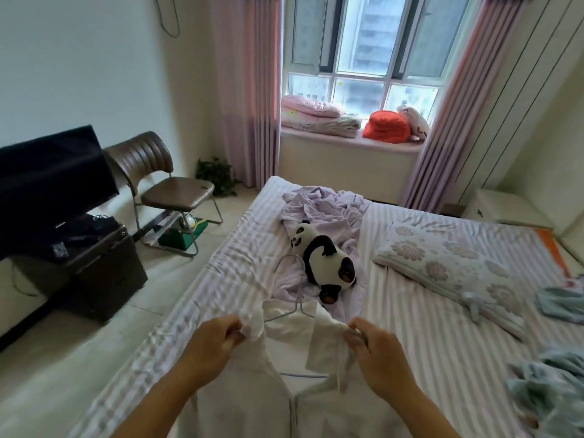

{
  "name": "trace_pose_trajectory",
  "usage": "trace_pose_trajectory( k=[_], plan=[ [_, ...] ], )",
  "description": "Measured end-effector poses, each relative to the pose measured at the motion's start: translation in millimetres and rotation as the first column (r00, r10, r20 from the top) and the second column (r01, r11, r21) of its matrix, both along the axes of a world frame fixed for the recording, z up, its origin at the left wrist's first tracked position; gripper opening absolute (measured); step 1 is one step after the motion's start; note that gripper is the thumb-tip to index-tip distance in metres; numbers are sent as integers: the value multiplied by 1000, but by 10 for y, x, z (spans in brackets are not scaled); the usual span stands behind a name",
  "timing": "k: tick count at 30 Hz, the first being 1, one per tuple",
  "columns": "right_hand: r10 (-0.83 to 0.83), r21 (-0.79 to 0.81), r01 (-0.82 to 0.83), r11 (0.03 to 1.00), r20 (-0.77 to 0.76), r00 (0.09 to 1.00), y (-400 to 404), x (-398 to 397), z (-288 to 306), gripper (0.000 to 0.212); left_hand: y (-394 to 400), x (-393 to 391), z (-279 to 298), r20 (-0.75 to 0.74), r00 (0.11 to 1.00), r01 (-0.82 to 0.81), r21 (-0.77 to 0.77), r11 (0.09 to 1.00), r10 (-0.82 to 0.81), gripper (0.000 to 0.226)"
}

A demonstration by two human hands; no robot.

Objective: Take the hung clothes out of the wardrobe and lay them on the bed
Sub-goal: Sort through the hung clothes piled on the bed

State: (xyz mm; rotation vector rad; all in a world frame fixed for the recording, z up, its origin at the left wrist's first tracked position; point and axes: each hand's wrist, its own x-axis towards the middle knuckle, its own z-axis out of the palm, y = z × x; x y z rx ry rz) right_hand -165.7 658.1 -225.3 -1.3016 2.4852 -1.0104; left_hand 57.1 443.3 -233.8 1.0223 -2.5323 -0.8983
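We observe a white collared shirt (294, 374) on a thin pale wire hanger (292, 312), held over the near edge of the bed with the lilac-and-white striped sheet (426, 327). The left hand (210, 344) pinches the shirt's left shoulder fabric between curled fingers and thumb; the right hand (380, 355) pinches the right shoulder likewise. The hanger's hook points toward a black-and-white plush panda (325, 260), which lies on a crumpled lilac garment (322, 203) in the middle of the bed. A flower-patterned pillow (448, 263) lies to the right, and pale blue-green cloth (556, 390) sits at the bed's right edge. Left of the bed we note a brown padded metal-framed chair (167, 184) and a dark television screen (50, 178).
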Motion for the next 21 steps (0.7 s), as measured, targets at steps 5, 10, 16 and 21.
trace_pose_trajectory(
  k=[5, 10, 16, 21],
  plan=[
    [87, -38, -89, 995, -50, 995, -45, 178, 460, 16, 54, 334, 466, -62, 998, -34, -46, 998, 31, 14],
    [228, -52, -226, 973, 46, 973, 21, 378, 833, 12, 380, 689, 862, -74, 990, -131, -93, 987, 124, 10],
    [394, -108, -394, 913, -17, 919, 194, 585, 1134, 16, 965, 1109, 1237, -142, 954, -288, -174, 942, 266, 18],
    [544, -65, -554, 830, -124, 830, 315, 754, 1281, 18, 1598, 1476, 1403, -177, 884, -465, -239, 853, 432, 17]
  ],
)
